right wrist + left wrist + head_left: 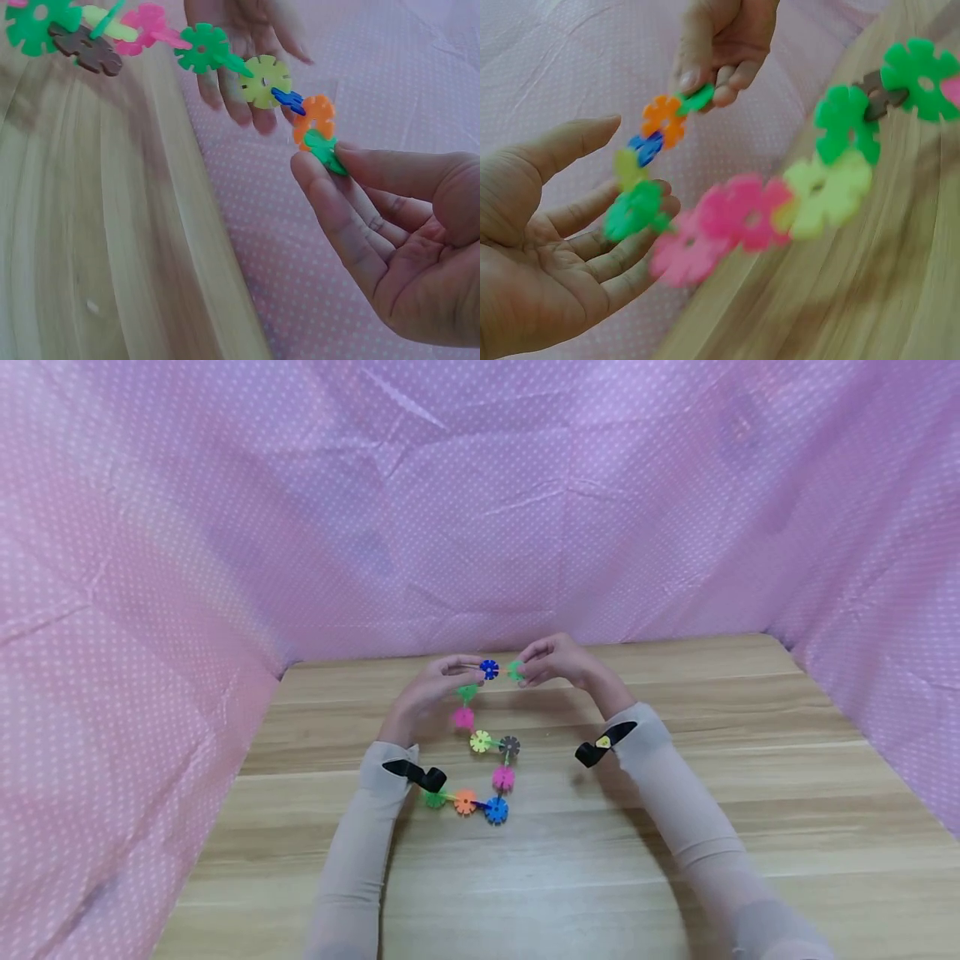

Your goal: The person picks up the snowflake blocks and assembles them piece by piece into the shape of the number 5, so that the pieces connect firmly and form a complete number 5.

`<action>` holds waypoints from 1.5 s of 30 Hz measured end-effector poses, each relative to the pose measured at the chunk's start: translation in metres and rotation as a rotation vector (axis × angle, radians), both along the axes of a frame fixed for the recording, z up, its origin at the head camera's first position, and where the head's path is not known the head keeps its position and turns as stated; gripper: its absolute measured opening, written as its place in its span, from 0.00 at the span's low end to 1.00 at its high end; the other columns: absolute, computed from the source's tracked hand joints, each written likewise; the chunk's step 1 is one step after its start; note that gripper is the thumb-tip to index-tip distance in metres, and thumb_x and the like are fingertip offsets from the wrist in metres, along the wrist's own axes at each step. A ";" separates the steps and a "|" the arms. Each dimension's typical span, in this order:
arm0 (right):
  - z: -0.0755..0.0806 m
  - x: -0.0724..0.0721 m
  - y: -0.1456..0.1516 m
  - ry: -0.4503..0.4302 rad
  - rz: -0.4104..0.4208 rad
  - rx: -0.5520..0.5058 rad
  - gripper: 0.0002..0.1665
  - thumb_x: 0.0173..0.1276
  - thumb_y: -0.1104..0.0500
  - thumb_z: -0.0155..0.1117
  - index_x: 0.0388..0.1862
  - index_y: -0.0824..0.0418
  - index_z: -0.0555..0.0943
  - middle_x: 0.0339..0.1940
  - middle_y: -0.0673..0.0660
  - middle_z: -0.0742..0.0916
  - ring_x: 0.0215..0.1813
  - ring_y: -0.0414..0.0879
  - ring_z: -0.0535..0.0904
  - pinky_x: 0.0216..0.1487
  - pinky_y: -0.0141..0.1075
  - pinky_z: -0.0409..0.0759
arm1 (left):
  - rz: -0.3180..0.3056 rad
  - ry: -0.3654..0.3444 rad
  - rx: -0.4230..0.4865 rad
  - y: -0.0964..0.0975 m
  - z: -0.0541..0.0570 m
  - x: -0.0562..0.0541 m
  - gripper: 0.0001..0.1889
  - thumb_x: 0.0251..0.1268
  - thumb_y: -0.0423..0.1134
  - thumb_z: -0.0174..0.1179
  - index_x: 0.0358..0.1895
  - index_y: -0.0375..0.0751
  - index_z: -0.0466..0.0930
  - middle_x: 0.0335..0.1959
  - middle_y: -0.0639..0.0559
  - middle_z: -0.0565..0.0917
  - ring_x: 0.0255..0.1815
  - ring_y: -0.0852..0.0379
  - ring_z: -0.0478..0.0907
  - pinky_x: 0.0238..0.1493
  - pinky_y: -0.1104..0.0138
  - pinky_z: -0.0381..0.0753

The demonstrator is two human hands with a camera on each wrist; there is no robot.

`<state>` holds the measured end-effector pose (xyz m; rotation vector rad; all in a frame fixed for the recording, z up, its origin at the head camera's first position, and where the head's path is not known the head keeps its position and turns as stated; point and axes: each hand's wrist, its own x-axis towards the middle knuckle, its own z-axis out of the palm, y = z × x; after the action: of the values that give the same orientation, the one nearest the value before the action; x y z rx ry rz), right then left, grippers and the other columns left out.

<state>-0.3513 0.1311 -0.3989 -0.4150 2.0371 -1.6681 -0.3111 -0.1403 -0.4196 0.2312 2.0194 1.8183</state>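
A chain of flower-shaped plastic discs in several colours, slotted together, winds from the hands down toward the left forearm in the head view. My right hand (558,662) pinches the green disc (324,152) at the chain's end between thumb and fingertips. Linked to it are an orange disc (318,116), a blue disc (489,670) and a yellow disc (265,81). My left hand (562,247) has its thumb spread away, with relaxed fingers behind another green disc (634,210). Pink discs (748,212) follow along the chain, blurred in the left wrist view.
Below the hands is a wooden table (585,885). Pink polka-dot cloth (480,527) hangs behind and at both sides of it. The lower chain, with an orange disc (465,802) and a light blue disc (496,811), passes beside the left wrist's black strap (414,773).
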 end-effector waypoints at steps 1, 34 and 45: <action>0.000 -0.001 0.002 0.001 -0.008 -0.001 0.13 0.68 0.69 0.68 0.49 0.75 0.81 0.34 0.55 0.91 0.41 0.56 0.90 0.55 0.52 0.86 | -0.015 0.023 -0.024 -0.004 0.001 -0.001 0.26 0.70 0.47 0.66 0.67 0.44 0.75 0.66 0.43 0.80 0.69 0.40 0.73 0.76 0.47 0.67; 0.005 -0.012 0.044 0.039 -0.137 -0.025 0.15 0.73 0.65 0.65 0.54 0.72 0.81 0.38 0.52 0.90 0.43 0.46 0.89 0.62 0.50 0.83 | -0.513 -0.025 -0.367 -0.037 -0.013 0.031 0.17 0.62 0.30 0.67 0.55 0.34 0.83 0.43 0.52 0.87 0.45 0.58 0.81 0.51 0.69 0.83; 0.001 -0.004 0.057 0.016 -0.144 0.051 0.20 0.72 0.62 0.68 0.57 0.73 0.80 0.38 0.52 0.91 0.43 0.45 0.89 0.64 0.52 0.82 | -0.354 -0.042 -0.341 -0.041 -0.020 0.038 0.17 0.68 0.34 0.63 0.57 0.33 0.82 0.46 0.51 0.87 0.46 0.59 0.84 0.53 0.64 0.86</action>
<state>-0.3557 0.1878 -0.3976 -0.2709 2.1617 -1.6954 -0.2728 -0.1811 -0.4397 0.4135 2.0631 1.2373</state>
